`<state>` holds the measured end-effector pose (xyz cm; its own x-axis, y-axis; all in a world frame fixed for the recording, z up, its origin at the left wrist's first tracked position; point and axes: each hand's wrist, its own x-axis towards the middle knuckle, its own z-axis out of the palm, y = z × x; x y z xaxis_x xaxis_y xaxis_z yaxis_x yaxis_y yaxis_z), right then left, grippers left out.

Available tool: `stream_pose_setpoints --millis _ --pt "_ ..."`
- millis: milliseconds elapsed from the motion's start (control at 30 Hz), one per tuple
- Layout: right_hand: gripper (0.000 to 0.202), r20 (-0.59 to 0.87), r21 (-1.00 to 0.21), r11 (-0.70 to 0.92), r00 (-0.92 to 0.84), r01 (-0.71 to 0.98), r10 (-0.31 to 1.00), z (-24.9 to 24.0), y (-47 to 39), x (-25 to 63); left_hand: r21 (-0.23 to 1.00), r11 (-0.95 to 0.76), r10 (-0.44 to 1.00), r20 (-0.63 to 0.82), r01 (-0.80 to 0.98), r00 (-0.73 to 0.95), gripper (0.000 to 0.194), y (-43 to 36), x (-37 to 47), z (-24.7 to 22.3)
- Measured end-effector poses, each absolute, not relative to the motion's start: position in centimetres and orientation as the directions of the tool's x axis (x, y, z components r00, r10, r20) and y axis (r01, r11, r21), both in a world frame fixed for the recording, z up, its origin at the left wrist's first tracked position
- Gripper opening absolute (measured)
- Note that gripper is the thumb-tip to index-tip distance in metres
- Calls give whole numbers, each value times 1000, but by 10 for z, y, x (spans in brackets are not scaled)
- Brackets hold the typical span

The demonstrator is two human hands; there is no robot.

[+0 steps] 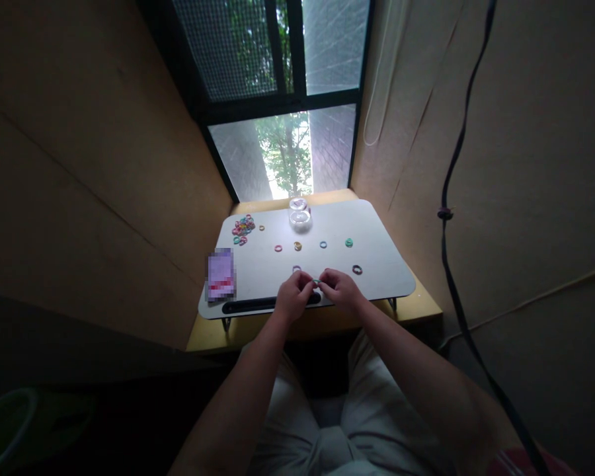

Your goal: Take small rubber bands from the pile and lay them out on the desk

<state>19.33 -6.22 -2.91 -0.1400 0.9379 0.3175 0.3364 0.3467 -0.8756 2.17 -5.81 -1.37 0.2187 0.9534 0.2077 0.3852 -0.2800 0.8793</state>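
Note:
Near the front edge of a small white folding table (327,228), my left hand (294,292) and my right hand (341,287) come close together. Between their fingertips they pinch a small greenish hair tie (316,282). Just beyond my left hand lies a purple hair tie (296,268); a dark one (357,270) rests right of my right hand. Farther back, a row holds a pink hair tie (278,248), a yellow one (298,246), a blue one (323,244) and a green one (349,242). My fingers partly hide a pinkish band near the right hand.
A mixed pile of hair ties (242,227) sits at the back left, with a single yellow band (262,227) beside it. A clear round container (300,217) stands near the window. At left lies a blurred purple packet (221,274). A black ledge (248,305) runs along the front.

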Motion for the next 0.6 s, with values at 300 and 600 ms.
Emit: stream_pose_setpoints --millis 300,600 --pt "12 328 -864 365 -164 347 930 -26 -62 192 918 -249 958 185 308 221 13 -57 22 -15" --pt "14 320 -875 354 -154 329 935 -24 -63 193 874 -314 940 230 371 253 17 -58 21 -14"
